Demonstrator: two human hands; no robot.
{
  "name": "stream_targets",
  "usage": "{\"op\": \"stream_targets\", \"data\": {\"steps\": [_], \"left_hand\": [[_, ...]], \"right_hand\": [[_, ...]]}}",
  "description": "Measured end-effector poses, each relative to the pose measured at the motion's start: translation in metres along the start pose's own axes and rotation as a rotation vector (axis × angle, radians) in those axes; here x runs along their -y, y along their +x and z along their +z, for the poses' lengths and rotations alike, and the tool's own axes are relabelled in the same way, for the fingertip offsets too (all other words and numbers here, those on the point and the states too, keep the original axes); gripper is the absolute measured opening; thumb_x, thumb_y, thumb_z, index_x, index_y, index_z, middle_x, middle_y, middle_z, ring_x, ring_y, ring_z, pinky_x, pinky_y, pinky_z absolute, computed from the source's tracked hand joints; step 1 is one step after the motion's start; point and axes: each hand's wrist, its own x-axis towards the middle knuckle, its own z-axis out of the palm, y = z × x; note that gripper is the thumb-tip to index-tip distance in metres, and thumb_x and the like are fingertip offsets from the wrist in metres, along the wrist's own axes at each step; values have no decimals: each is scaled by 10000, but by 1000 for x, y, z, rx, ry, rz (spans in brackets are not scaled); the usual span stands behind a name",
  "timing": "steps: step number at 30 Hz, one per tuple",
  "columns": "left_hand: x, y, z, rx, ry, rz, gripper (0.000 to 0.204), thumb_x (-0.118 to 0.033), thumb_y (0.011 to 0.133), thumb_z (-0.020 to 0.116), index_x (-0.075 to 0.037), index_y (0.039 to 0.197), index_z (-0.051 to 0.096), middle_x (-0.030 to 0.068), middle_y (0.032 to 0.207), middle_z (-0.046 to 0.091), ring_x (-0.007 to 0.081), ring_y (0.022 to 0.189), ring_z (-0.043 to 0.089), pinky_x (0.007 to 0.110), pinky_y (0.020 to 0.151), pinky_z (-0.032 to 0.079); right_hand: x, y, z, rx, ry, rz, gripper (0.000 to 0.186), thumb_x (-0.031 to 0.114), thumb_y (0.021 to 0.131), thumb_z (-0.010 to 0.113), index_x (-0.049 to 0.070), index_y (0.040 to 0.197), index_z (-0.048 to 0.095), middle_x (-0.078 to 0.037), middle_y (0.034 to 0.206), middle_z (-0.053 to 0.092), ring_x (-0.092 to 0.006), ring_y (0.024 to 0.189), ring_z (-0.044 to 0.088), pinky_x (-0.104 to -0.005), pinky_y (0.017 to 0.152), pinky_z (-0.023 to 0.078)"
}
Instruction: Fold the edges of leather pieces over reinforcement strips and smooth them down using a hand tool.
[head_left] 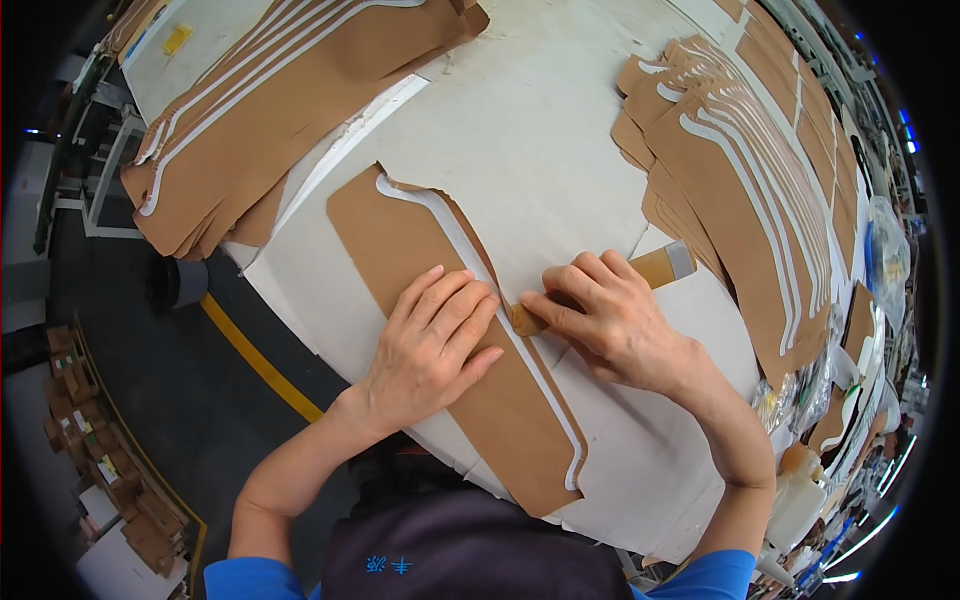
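A long brown sheet piece point(410, 245) with a white strip along its curved right edge lies diagonally on the table before me. My left hand point(436, 335) rests on its middle, fingers stretched out and fingertips reaching the white strip. Just to the right, my right hand point(605, 318) is closed around a flat yellow-brown tool point(655, 269) with a grey end pointing away to the upper right. The tool's other end meets the piece's right edge near my left fingertips. That edge stands slightly raised along its upper part. The tool's middle is hidden by my fingers.
Fanned stacks of similar brown pieces lie at the upper left point(270, 115) and right point(720, 200), all with white strips. The pale table point(530, 110) has a curved left edge above a dark floor with a yellow line point(262, 360). Clear plastic point(775, 400) and a white bottle point(795, 510) sit at right.
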Motion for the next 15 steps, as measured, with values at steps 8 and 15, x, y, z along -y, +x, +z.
{"op": "stream_targets", "data": {"steps": [8,15], "left_hand": [[9,11,-7,-50,15,-14,448,-195,850,833,21,1223,713,176,1385,620,373,1357,563,537,1145,472],[23,16,-12,-89,-25,-15,412,-144,837,835,16,1196,712,176,1368,630,373,1331,568,506,1087,510]], "right_hand": [[-8,17,-2,-10,-1,-2,707,52,576,840,79,1264,680,-55,1144,574,-252,1038,554,-386,844,430],[-14,32,-2,-8,18,-6,674,37,595,824,66,1255,688,-70,1169,594,-267,1052,566,-392,862,438]]}}
